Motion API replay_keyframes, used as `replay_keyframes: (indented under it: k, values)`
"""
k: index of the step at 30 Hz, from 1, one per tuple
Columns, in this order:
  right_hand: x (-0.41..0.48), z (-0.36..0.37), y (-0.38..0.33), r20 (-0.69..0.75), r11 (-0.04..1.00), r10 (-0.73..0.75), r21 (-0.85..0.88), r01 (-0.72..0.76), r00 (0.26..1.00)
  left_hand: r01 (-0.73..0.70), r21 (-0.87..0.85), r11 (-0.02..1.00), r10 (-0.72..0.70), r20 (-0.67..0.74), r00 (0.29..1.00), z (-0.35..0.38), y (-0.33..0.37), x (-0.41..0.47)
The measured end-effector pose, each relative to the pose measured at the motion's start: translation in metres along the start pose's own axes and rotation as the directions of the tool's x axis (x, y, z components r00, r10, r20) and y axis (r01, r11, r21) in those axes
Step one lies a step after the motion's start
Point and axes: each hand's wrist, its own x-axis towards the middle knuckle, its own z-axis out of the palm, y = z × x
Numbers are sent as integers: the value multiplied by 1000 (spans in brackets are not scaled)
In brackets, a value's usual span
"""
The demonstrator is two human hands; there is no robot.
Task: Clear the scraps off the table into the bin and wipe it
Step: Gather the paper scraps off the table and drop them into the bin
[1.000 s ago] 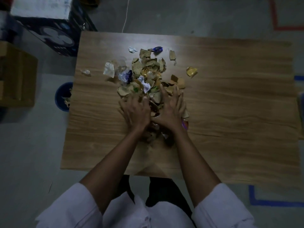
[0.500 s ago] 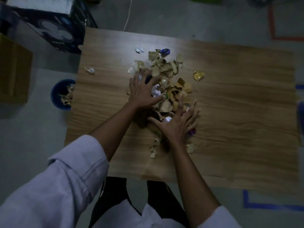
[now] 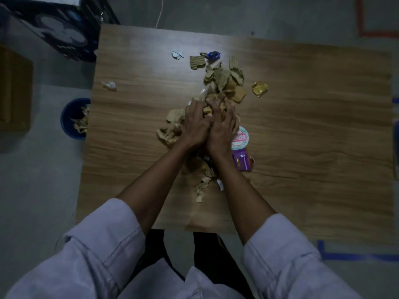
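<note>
Item: heap of torn tan cardboard scraps and foil wrappers (image 3: 224, 83), mid wooden surface (image 3: 302, 126). Holders: left hand (image 3: 195, 126), right hand (image 3: 222, 128), side by side, fingers (image 3: 191, 108) curled round a clump (more lies beyond). Destination: round blue bin (image 3: 71, 117), on the floor, well left of fingers; left hand nearer.

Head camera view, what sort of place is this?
Likely a workshop or test room rather than a home: bare grey floor, red tape marked on it, a plain wooden table, and a brown box alongside.

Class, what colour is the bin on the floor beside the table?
Blue. The bin stands left of the table, clearest in the head view.
</note>
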Motion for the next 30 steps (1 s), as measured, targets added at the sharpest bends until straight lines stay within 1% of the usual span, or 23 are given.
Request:
replay_keyframes:
  k: [2,4,5,6,8,10,11,13,15,16,17,18,20,21,22,24,27,28,30]
  values:
    - [-2,3,2,-75,998,-55,-30,53,996,33,-25,999,-35,-67,997,2,5,-7]
    - [-3,6,3,-159,992,-113,-77,102,981,3,-19,1000,-6,-127,992,1,10,-14]
    - [-3,7,3,-177,990,-132,-78,119,975,-20,-6,1000,19,-149,989,-1,11,-17]
    - [-4,6,3,-185,989,-142,-68,131,973,-51,18,999,53,-179,982,-3,11,-22]
    - [-8,3,1,-177,988,-151,-34,148,973,-100,99,990,125,-283,951,-9,10,-33]
    - [-9,-1,0,-123,987,-158,-35,155,980,-80,140,987,130,-402,906,-15,8,-46]
    - [-10,-3,-1,-82,986,-163,-60,158,983,-38,125,991,92,-468,879,-16,5,-53]
    - [-10,-8,-8,-24,980,-177,-96,174,984,96,25,995,-64,-568,820,-16,-2,-70]
    - [-8,-12,-12,-3,982,-175,-70,174,985,231,-55,971,-217,-598,771,-13,-11,-90]
    - [-8,-15,-13,4,987,-161,-27,161,987,267,-69,961,-255,-592,765,-11,-14,-103]
    - [-8,-18,-12,8,989,-141,36,141,990,265,-79,961,-262,-572,778,-8,-16,-116]
    - [-7,-22,-10,21,988,-104,116,101,994,230,-70,971,-232,-518,824,-4,-17,-132]
    - [-9,-34,-5,49,955,-7,295,-8,999,95,30,995,-80,-332,940,8,-19,-165]
    - [-12,-41,-1,54,923,39,382,-57,998,31,108,994,-4,-244,970,17,-23,-177]
    - [-17,-47,5,54,885,88,454,-103,995,-7,183,983,40,-177,983,27,-27,-186]
    - [-29,-59,17,42,809,200,557,-189,979,-25,250,968,58,-125,991,45,-33,-190]
    - [-46,-73,33,64,670,360,677,-305,931,-28,282,959,73,-152,986,58,-31,-169]
    - [-52,-76,36,64,632,390,707,-318,919,-45,311,949,96,-153,984,58,-29,-158]
    - [-63,-83,40,67,549,437,771,-325,897,-134,352,926,190,-129,973,59,-33,-136]
